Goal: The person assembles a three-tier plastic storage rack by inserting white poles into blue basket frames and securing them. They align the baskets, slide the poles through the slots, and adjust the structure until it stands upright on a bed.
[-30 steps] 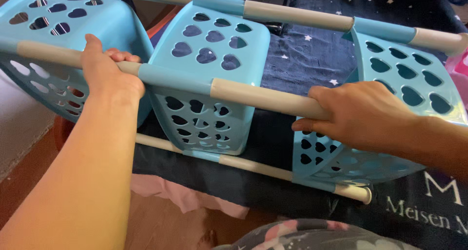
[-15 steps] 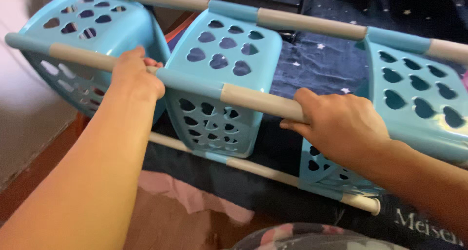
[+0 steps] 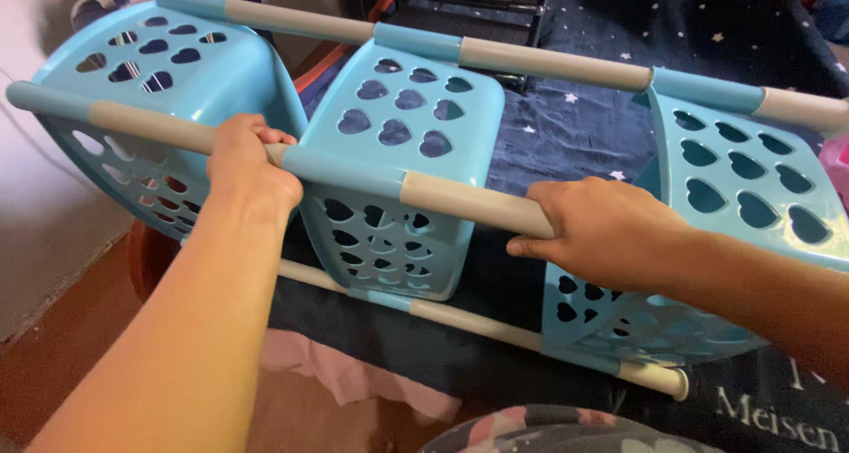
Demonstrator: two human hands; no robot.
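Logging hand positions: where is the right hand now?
In the head view, right of centre, the right hand grips the near grey pole between the middle basket and right basket.

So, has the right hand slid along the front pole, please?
No: the right hand still grips the front pole just right of the middle basket.

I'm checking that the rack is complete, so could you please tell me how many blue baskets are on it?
3. One basket sits at the left end, one in the middle between the hands, and one at the right end, partly cut off by the frame edge.
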